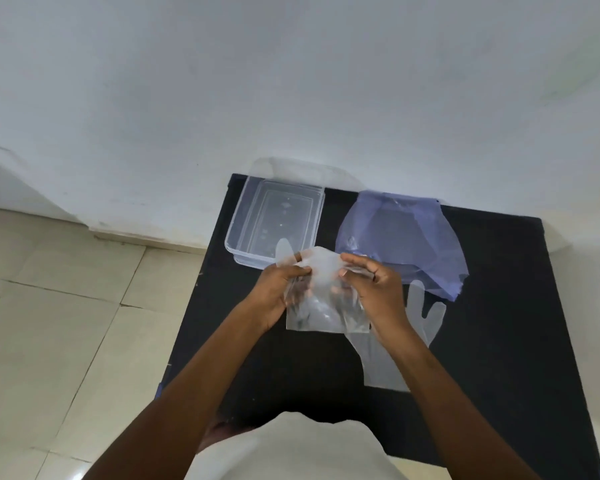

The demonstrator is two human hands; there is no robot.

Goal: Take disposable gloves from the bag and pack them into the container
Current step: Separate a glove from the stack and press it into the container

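A clear disposable glove (321,296) hangs between my two hands above the black table (499,306). My left hand (278,289) pinches its left side and my right hand (378,289) pinches its right side. A clear plastic container (274,220) stands open at the table's far left corner, just beyond the held glove. A blue-violet plastic bag (406,237) lies to the container's right. A second clear glove (395,348) lies flat on the table under my right forearm, fingers pointing away from me.
A clear lid (312,173) leans behind the container against the white wall (291,81). Pale floor tiles (66,323) run along the table's left edge. My white shirt (291,448) fills the bottom middle.
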